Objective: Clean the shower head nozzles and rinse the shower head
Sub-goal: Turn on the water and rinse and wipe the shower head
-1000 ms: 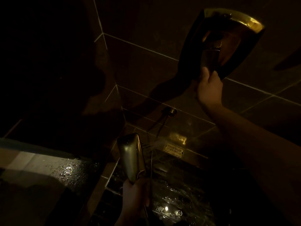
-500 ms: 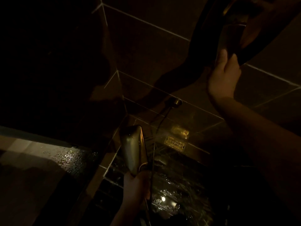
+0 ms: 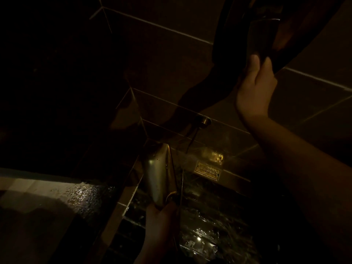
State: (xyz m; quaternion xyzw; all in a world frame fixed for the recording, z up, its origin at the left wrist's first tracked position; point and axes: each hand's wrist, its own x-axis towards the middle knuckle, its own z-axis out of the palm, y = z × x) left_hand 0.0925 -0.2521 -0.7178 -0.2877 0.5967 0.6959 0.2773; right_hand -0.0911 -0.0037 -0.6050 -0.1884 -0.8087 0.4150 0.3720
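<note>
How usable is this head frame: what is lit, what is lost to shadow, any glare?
Head view: very dim and warm-toned; the left third is nearly black. Glare glints off the wet floor and the drain grille. The shower head in the left hand is readable; the wall fixture that the right hand grips is mostly silhouette. Tile lines bow from wide-angle distortion.

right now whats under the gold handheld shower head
Under the gold handheld shower head, the left hand grips its handle. Below lies the wet dark tiled floor, glinting. The hand hides the handle; the nozzle face is turned away.
</note>
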